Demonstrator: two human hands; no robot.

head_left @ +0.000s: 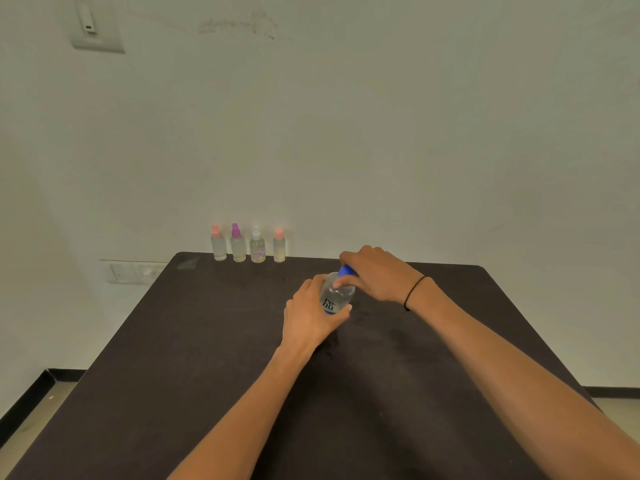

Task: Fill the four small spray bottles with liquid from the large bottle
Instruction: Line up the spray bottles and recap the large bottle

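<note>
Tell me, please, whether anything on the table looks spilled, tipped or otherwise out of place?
Nothing stands out. The four small spray bottles stand upright in a row at the table's far edge, tops on. The left hand holds the large bottle while the right hand holds its blue cap.

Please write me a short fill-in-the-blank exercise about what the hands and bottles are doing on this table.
1. The left hand grips the body of the ____ bottle.
2. The right hand holds that bottle's ____ cap.
3. ____ small spray bottles stand in a row at the far edge of the table.
4. The black wristband is on the ____ wrist.

Missing words: large; blue; Four; right
</note>
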